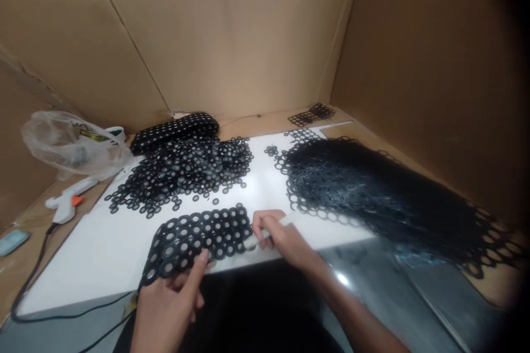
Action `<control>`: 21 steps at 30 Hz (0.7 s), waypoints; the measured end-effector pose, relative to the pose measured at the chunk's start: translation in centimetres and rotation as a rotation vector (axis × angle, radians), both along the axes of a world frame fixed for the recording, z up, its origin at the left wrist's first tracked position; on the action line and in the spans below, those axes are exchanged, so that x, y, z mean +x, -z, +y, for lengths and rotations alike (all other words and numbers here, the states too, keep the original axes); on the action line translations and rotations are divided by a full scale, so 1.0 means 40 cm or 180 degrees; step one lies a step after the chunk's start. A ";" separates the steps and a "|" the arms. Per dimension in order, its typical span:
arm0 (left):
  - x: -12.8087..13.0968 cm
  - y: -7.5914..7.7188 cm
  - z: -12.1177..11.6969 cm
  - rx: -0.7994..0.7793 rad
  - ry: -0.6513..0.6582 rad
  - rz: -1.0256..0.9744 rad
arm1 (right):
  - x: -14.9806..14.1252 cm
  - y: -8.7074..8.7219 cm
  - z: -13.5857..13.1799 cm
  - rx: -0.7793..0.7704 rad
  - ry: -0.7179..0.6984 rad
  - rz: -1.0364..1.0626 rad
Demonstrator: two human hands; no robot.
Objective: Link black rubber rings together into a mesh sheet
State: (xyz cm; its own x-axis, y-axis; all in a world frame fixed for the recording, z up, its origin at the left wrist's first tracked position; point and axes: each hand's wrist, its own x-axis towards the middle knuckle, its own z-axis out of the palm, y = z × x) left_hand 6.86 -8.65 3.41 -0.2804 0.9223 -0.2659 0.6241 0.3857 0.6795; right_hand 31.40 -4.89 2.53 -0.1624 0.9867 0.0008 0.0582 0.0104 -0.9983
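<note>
A black sheet of joined rings with pale round centres (215,231) lies at the front edge of the white board. My left hand (176,298) pinches its near left edge between thumb and fingers. At the sheet's right end, my right hand (275,234) is closed around a whitish stick-like tool (250,241), its tip at the sheet's edge. The exact kind of tool is not clear. Beyond the sheet lies a heap of small black rings with pale centres (186,162). To the right spreads a large pile of black ring netting (372,187).
A rolled black dotted piece (178,128) lies behind the small rings. Leftward are a clear plastic bag (70,143), a white glue gun (66,201) with a cord, and a bluish bar (14,241). Black netting scraps (312,115) lie at the back. Cardboard walls (232,44) enclose the white board (66,270).
</note>
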 end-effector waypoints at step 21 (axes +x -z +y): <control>0.009 0.126 0.016 -0.0127 0.0299 -0.0690 | -0.013 -0.010 -0.018 0.0202 -0.0600 -0.0396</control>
